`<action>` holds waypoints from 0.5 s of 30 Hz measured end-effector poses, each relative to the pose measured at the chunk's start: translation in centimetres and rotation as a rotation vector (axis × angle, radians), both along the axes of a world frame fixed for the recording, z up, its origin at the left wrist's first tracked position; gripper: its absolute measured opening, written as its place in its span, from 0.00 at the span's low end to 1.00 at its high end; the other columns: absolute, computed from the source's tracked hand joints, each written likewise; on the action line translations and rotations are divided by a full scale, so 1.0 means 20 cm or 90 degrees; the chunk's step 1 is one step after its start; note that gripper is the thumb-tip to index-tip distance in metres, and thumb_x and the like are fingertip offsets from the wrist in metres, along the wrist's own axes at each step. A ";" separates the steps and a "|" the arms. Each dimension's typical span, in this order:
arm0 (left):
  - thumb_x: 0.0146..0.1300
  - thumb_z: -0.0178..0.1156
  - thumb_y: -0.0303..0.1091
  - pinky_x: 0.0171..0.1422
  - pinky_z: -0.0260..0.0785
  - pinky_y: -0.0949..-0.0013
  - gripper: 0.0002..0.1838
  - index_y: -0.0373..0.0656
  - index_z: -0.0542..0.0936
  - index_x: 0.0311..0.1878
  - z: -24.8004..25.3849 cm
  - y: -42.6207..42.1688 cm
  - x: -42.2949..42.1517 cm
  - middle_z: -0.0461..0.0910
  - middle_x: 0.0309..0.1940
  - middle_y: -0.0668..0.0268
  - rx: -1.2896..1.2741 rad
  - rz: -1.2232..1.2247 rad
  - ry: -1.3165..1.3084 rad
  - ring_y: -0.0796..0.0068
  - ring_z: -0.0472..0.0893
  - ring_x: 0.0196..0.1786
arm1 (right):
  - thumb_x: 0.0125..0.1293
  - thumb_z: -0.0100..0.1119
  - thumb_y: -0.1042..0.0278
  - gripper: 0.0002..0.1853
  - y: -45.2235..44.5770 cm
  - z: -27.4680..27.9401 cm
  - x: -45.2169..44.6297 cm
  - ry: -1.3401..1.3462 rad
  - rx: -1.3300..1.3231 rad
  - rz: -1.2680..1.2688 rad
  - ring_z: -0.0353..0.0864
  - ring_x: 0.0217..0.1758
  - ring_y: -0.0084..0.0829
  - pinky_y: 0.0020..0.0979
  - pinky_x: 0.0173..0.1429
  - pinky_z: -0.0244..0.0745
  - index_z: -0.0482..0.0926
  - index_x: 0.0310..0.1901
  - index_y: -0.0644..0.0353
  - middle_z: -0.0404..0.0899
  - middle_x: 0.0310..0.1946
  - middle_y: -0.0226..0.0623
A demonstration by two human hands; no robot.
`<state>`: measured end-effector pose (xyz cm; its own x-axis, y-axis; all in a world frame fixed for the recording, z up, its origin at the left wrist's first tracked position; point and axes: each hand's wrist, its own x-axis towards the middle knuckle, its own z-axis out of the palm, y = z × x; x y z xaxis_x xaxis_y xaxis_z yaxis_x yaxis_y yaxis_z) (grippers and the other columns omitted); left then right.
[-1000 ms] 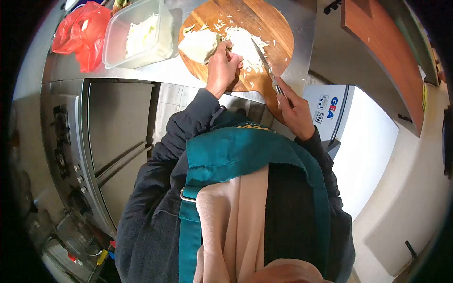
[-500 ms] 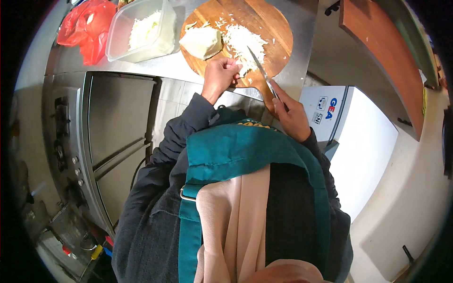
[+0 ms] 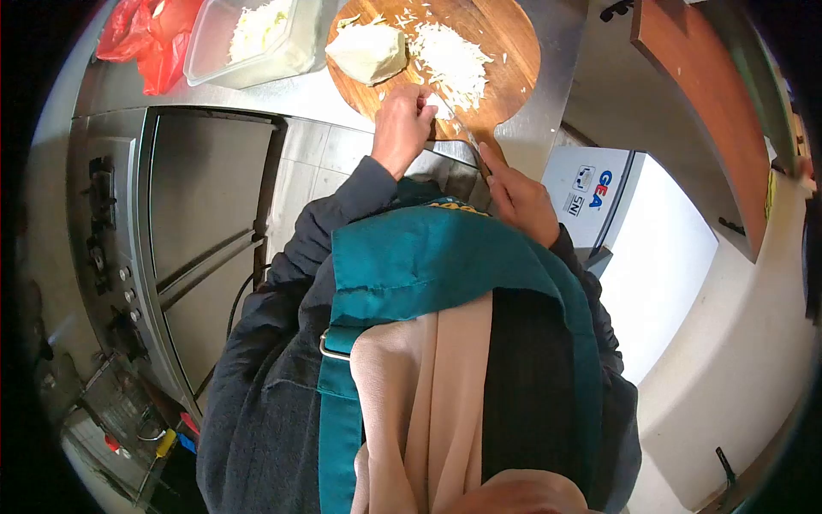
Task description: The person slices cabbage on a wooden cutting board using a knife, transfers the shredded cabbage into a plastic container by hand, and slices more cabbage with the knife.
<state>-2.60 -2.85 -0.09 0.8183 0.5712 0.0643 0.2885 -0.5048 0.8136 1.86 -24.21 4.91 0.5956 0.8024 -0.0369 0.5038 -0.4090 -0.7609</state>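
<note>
On a round wooden cutting board (image 3: 505,43) lies a pale, leafy chunk that looks like cabbage (image 3: 366,55), with a heap of fine white shreds (image 3: 452,67) to its right. My left hand (image 3: 402,124) is closed at the board's near edge, its curled fingers pressing a small pale cabbage piece (image 3: 439,104) against the wood. My right hand (image 3: 522,199) grips a knife (image 3: 461,126) by its handle, beside the board's own handle. The blade points away from me and meets the piece close to my left fingertips.
To the left of the board, a clear plastic container (image 3: 282,64) holds more pale shreds. A red plastic bag (image 3: 158,43) sits beyond it. All stand on a metal counter (image 3: 334,107). A stove (image 3: 107,214) is at the left, a white appliance (image 3: 659,257) at the right.
The knife has come down and nearer to me, its blade now at the piece by my left fingers instead of over the shreds. The whole view has shifted slightly.
</note>
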 end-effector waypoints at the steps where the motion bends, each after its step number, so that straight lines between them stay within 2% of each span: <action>1: 0.53 0.63 0.28 0.32 0.72 0.67 0.11 0.33 0.78 0.38 0.00 -0.01 0.00 0.79 0.29 0.55 -0.001 0.000 0.001 0.67 0.80 0.29 | 0.63 0.50 0.69 0.27 0.00 0.00 0.00 -0.031 -0.026 0.012 0.78 0.33 0.45 0.41 0.39 0.73 0.63 0.65 0.47 0.75 0.29 0.44; 3: 0.54 0.63 0.29 0.35 0.71 0.64 0.09 0.36 0.79 0.37 0.01 -0.02 -0.01 0.78 0.28 0.56 0.128 -0.005 0.006 0.61 0.79 0.31 | 0.62 0.50 0.69 0.28 0.00 -0.01 0.01 -0.061 -0.050 0.023 0.77 0.31 0.45 0.43 0.37 0.73 0.62 0.66 0.46 0.74 0.27 0.43; 8: 0.55 0.62 0.30 0.36 0.70 0.61 0.07 0.39 0.79 0.35 -0.01 -0.04 -0.02 0.78 0.29 0.57 0.154 0.004 -0.019 0.56 0.78 0.33 | 0.61 0.52 0.68 0.31 0.03 -0.07 0.01 -0.139 -0.182 0.061 0.77 0.28 0.45 0.44 0.30 0.74 0.59 0.67 0.43 0.73 0.27 0.40; 9: 0.55 0.62 0.31 0.35 0.69 0.60 0.06 0.40 0.80 0.35 -0.02 -0.05 -0.03 0.78 0.30 0.58 0.181 0.007 -0.026 0.56 0.78 0.33 | 0.61 0.52 0.68 0.31 0.04 -0.11 0.01 -0.137 -0.185 0.059 0.77 0.28 0.45 0.44 0.30 0.74 0.59 0.67 0.43 0.73 0.27 0.40; 11: 0.56 0.61 0.31 0.35 0.69 0.60 0.06 0.41 0.80 0.35 0.00 -0.06 -0.04 0.77 0.29 0.58 0.189 0.010 -0.021 0.56 0.78 0.33 | 0.61 0.51 0.67 0.31 0.07 -0.20 0.03 -0.245 -0.147 0.085 0.77 0.26 0.45 0.43 0.29 0.74 0.59 0.67 0.43 0.73 0.28 0.39; 13: 0.56 0.61 0.31 0.35 0.69 0.59 0.05 0.42 0.80 0.35 0.00 -0.05 -0.04 0.77 0.29 0.58 0.202 0.019 -0.016 0.56 0.78 0.33 | 0.61 0.51 0.67 0.30 0.08 -0.17 0.06 -0.233 -0.129 0.064 0.77 0.26 0.45 0.42 0.29 0.73 0.59 0.67 0.43 0.74 0.27 0.40; 15: 0.56 0.60 0.28 0.33 0.69 0.58 0.03 0.40 0.78 0.32 -0.02 -0.02 -0.02 0.72 0.27 0.58 0.223 0.028 -0.070 0.56 0.77 0.32 | 0.61 0.51 0.67 0.30 0.08 -0.11 0.08 -0.219 -0.115 0.050 0.77 0.26 0.44 0.42 0.28 0.73 0.60 0.66 0.43 0.74 0.27 0.40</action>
<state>-2.94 -3.31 -0.43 0.7710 0.5334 0.3478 0.2366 -0.7471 0.6212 3.50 -22.64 2.76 0.5354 0.8445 0.0092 0.7516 -0.4715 -0.4613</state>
